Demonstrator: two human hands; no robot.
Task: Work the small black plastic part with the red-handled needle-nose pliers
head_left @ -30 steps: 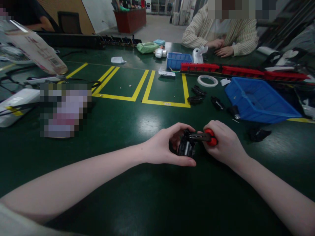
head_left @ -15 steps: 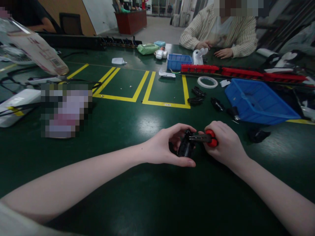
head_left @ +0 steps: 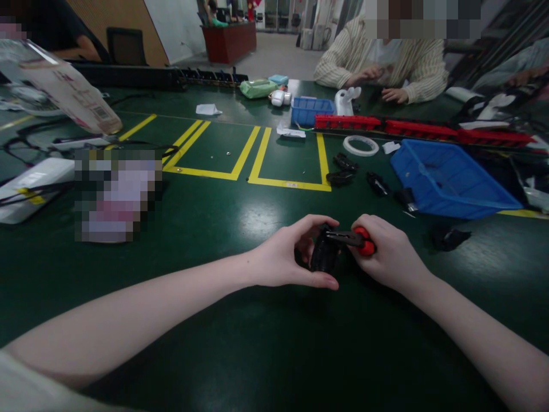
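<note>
My left hand [head_left: 291,254] is closed round a small black plastic part [head_left: 325,257], thumb below and fingers above and behind it. In my right hand [head_left: 388,249] are red-handled pliers [head_left: 345,237], their jaws pointing left at the upper end of the black part. The jaw tips touch or overlap its top; whether they grip anything there I cannot tell. Most of the pliers' handles are hidden in my right fist. Both hands are above the dark green table [head_left: 240,332].
Loose black parts [head_left: 377,183] lie beyond my right hand, near a blue bin [head_left: 454,183] and a white tape ring [head_left: 361,145]. Red racks [head_left: 420,129] run behind. A phone-like object [head_left: 122,197] lies left. Across the table sits a person in a striped shirt [head_left: 343,57].
The pliers and my right hand have shifted slightly left and tilted a little. The black part has turned slightly in my left hand. The person opposite has raised one hand.
</note>
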